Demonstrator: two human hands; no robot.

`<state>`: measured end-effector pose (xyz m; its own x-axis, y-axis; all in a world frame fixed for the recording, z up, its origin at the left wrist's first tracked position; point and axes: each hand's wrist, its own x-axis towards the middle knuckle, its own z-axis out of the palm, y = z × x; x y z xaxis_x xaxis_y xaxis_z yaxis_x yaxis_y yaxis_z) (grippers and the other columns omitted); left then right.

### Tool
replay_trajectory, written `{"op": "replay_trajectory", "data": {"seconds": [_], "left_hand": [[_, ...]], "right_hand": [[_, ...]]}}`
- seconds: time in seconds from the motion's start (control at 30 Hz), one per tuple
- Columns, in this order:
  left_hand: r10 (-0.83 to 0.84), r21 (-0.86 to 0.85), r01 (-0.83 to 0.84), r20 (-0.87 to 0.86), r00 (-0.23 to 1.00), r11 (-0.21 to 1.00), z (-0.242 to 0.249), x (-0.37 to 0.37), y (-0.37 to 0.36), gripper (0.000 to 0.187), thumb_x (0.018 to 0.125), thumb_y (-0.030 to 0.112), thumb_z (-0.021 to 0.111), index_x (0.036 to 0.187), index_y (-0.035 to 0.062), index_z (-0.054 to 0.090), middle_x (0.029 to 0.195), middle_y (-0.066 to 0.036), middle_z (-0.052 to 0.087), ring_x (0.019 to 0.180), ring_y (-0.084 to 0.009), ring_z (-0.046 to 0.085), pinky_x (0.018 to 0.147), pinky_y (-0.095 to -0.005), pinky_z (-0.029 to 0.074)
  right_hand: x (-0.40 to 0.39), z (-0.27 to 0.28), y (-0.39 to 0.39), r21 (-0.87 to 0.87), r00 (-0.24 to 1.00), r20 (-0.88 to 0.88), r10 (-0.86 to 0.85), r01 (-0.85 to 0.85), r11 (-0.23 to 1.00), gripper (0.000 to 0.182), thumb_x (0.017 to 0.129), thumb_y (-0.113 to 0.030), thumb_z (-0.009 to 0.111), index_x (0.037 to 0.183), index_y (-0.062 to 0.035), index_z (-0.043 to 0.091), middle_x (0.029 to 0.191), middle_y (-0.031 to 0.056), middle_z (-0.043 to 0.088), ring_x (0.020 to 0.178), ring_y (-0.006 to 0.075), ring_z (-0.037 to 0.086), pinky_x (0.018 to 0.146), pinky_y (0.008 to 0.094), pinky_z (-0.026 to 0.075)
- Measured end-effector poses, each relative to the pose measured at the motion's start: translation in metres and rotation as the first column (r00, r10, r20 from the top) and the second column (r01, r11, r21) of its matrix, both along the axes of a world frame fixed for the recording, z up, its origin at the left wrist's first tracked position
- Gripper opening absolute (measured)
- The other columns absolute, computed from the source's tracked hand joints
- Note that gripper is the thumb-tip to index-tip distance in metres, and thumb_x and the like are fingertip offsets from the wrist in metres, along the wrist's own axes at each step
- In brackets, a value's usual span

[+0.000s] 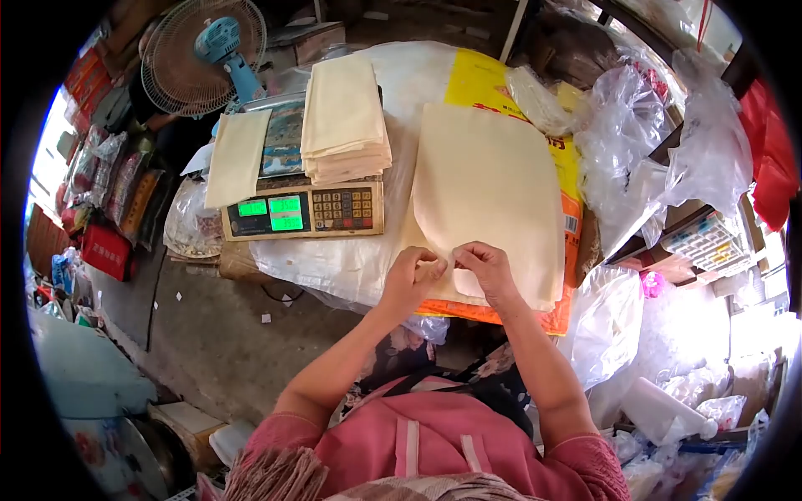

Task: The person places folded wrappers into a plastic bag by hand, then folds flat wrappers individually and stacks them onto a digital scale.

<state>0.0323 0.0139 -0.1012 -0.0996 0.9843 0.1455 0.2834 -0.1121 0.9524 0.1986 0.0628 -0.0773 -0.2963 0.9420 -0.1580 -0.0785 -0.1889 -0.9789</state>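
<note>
Thin cream-coloured sheets (493, 192) lie flat in front of me on a yellow and orange printed sack. Their near left edge curls up where both hands work. My left hand (415, 275) is closed in a pinch at that edge, thumb against fingers. Close beside it, my right hand (487, 271) pinches the lifted edge between thumb and forefinger. To the left, a folded stack of cream sheets (344, 117) rests on a digital scale (347, 209). One more folded cream piece (238, 159) lies over the scale's left side, partly over its display panel.
A blue fan (219, 42) stands behind the scale. Clear plastic bags (622, 125) pile up on the right, near a red bag (767, 154). White plastic sheeting (409, 71) covers the work surface. Packaged goods (109, 179) sit at the far left, above the concrete floor (217, 326).
</note>
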Motion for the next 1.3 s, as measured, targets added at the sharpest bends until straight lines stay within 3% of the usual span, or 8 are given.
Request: {"op": "replay_trajectory", "data": {"seconds": [0.27,0.37,0.53,0.67,0.77,0.97,1.13,1.3], "left_hand": [[0.041,-0.105,-0.057,-0.155,0.987,0.993,-0.004,-0.011,-0.007,0.018,0.078,0.015,0.065,0.078,-0.0008,0.058,0.070,-0.013,0.059,0.068,-0.0268,0.059,0.066,-0.0353,0.047],[0.077,-0.063,-0.116,-0.440,0.895,0.991,-0.005,-0.015,-0.013,0.013,0.074,0.010,0.064,0.077,-0.0009,0.058,0.073,-0.014,0.059,0.074,-0.0294,0.059,0.072,-0.0378,0.047],[0.154,0.347,0.139,-0.693,0.705,0.927,0.002,-0.003,-0.010,0.024,0.071,0.007,0.064,0.092,-0.0026,0.059,0.105,-0.018,0.058,0.104,-0.0343,0.053,0.090,-0.0390,0.042],[0.006,0.208,0.207,-0.719,0.695,0.956,-0.017,0.003,0.003,0.047,0.074,0.011,0.064,0.117,-0.0037,0.050,0.126,-0.021,0.048,0.120,-0.0354,0.044,0.101,-0.0409,0.036],[0.015,0.245,0.243,-0.733,0.680,0.939,-0.021,0.002,0.004,0.048,0.074,0.015,0.064,0.117,-0.0025,0.050,0.127,-0.020,0.047,0.119,-0.0346,0.044,0.100,-0.0428,0.036],[0.028,0.230,0.218,-0.745,0.666,0.949,-0.016,0.002,0.005,0.044,0.073,0.017,0.066,0.112,0.0004,0.054,0.124,-0.014,0.049,0.116,-0.0293,0.047,0.097,-0.0425,0.038],[-0.089,0.089,0.247,-0.775,0.626,0.965,-0.006,0.005,0.016,0.044,0.074,0.018,0.064,0.115,0.0027,0.054,0.124,-0.016,0.048,0.118,-0.0325,0.044,0.098,-0.0451,0.036],[0.100,0.333,0.296,-0.797,0.596,0.895,-0.024,0.013,0.020,0.051,0.081,0.027,0.057,0.128,0.0112,0.047,0.135,-0.021,0.040,0.127,-0.0397,0.035,0.104,-0.0530,0.028]], "right_hand": [[0.017,-0.045,0.032,0.230,0.941,0.322,-0.102,0.027,0.973,0.012,0.085,-0.008,0.060,0.080,0.0020,0.064,0.072,0.0020,0.061,0.068,0.0119,0.057,0.067,0.0249,0.047],[0.038,0.002,0.056,0.003,0.922,-0.057,-0.383,0.384,0.923,0.010,0.084,-0.007,0.059,0.077,-0.0003,0.062,0.067,-0.0019,0.055,0.065,0.0118,0.054,0.066,0.0256,0.045],[0.011,0.008,0.001,0.328,0.935,0.356,0.006,-0.130,0.936,0.025,0.088,-0.023,0.058,0.108,-0.0075,0.061,0.110,0.0041,0.061,0.102,0.0186,0.055,0.083,0.0313,0.046],[0.012,-0.030,-0.008,0.617,0.414,0.759,-0.502,-0.703,0.354,0.036,0.085,-0.008,0.051,0.120,-0.0092,0.058,0.122,0.0069,0.058,0.105,0.0272,0.060,0.088,0.0359,0.048],[0.037,-0.034,0.053,0.384,0.276,0.923,-0.267,-0.688,0.616,0.040,0.079,-0.005,0.050,0.117,-0.0109,0.061,0.121,0.0055,0.060,0.106,0.0261,0.059,0.089,0.0358,0.048],[0.046,0.195,0.086,0.761,0.525,0.508,-0.683,0.099,0.642,0.021,0.087,-0.008,0.047,0.102,-0.0062,0.061,0.093,0.0175,0.064,0.088,0.0334,0.062,0.074,0.0387,0.048],[0.044,0.118,0.065,0.875,0.608,0.483,-0.630,-0.326,0.357,0.021,0.086,-0.011,0.052,0.104,-0.0086,0.061,0.097,0.0171,0.064,0.087,0.0316,0.064,0.074,0.0393,0.051],[0.038,0.081,0.070,0.480,0.558,0.807,-0.196,-0.426,0.767,0.021,0.087,-0.016,0.054,0.106,-0.0074,0.060,0.089,0.0183,0.064,0.081,0.0365,0.062,0.070,0.0427,0.050]]}}
